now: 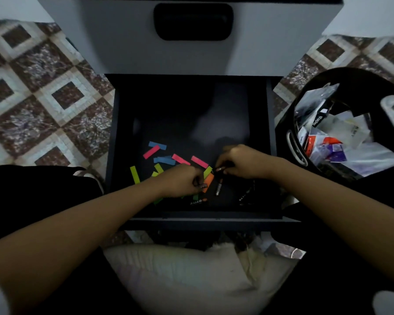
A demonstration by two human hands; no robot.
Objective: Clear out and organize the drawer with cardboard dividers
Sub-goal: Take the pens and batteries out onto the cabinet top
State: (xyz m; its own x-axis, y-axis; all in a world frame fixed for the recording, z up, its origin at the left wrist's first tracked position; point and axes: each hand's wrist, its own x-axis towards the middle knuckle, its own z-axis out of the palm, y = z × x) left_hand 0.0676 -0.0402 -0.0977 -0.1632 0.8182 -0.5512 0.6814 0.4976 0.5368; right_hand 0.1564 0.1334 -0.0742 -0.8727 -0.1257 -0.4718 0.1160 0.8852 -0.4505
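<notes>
On the floor of the open drawer [214, 218] a loose battery [218, 189] lies lengthwise away from the person, its far end just beside the right hand [241, 162], which pinches a second battery [220, 169], while the left hand [182, 180] grips a small dark piece [202, 185] close by

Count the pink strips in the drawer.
3 pink strips: one leftmost, below a blue strip; one in the middle; one by the right hand. More may be hidden under the left hand.
</notes>
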